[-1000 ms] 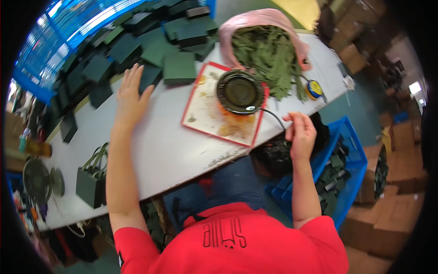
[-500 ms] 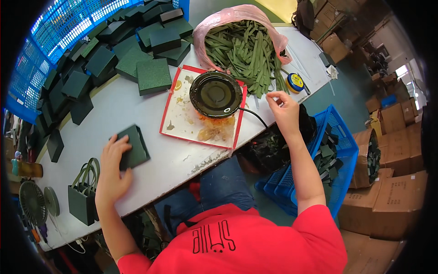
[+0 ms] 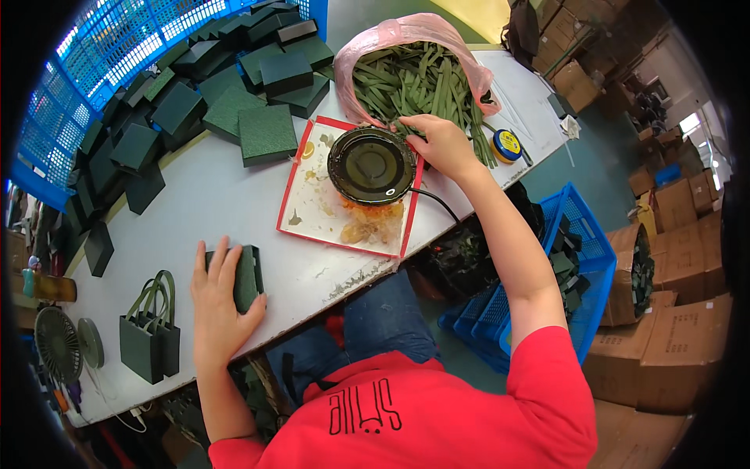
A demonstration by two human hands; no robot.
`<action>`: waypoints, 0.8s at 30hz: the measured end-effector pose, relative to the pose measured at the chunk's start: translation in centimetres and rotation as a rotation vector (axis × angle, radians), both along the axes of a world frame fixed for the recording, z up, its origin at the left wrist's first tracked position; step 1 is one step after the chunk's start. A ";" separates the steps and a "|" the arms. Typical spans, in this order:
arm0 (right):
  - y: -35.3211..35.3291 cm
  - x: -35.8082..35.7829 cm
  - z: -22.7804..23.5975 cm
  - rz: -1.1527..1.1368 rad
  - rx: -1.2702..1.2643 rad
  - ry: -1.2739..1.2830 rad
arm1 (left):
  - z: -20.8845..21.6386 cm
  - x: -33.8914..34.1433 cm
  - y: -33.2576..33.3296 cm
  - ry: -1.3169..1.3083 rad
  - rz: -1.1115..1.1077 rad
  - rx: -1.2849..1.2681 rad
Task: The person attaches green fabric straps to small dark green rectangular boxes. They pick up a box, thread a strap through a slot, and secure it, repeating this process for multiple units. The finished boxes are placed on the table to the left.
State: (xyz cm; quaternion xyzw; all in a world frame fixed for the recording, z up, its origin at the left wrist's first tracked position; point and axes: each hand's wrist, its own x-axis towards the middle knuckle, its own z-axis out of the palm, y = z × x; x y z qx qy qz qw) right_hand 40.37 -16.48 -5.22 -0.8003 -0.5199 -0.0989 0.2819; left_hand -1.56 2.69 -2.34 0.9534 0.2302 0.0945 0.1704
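Observation:
My left hand point(image 3: 221, 301) rests at the near left of the table, its fingers and thumb around a small dark green box point(image 3: 249, 277). My right hand point(image 3: 441, 146) reaches between a round black pot point(image 3: 371, 166) and a pile of green ribbon strips point(image 3: 414, 78). Its fingers are pinched together at the pot's upper right rim, close to the strips; what lies between them is too small to tell. The pot holds a dark, shiny liquid and stands on a stained white board point(image 3: 312, 211) with red edges. A pink plastic bag point(image 3: 406, 30) surrounds the ribbon strips.
Many dark green boxes point(image 3: 268, 134) are heaped at the back left before a blue crate point(image 3: 70, 117). Small green bags with handles point(image 3: 148, 344) stand left of my left hand. A black cord point(image 3: 437, 199) leaves the pot. Blue baskets point(image 3: 578, 313) sit at right beside cartons point(image 3: 680, 336).
My right hand has moved left and away from me, from the table's right edge to the pot's rim. My left hand has shifted slightly right with the box, which has turned.

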 end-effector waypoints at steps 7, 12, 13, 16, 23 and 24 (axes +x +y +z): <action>-0.3 -0.6 0.5 -0.190 0.169 0.312 | 1.6 -0.5 -0.4 0.097 -0.071 -0.071; -2.7 -1.6 2.3 -0.244 0.408 0.801 | 3.3 -0.5 -0.7 0.193 -0.079 -0.209; -3.0 -1.5 2.4 -0.255 0.441 0.837 | 3.4 -0.5 -0.7 0.219 -0.084 -0.205; -3.8 -0.8 1.9 -0.295 0.429 0.845 | 3.2 -0.2 -1.0 0.236 -0.100 -0.015; -4.1 -1.5 2.7 -0.356 0.410 0.657 | 1.8 -0.1 -1.7 0.195 -0.099 0.005; -4.2 -1.2 2.6 -0.322 0.462 0.651 | 1.5 -0.1 -1.8 0.182 -0.111 0.013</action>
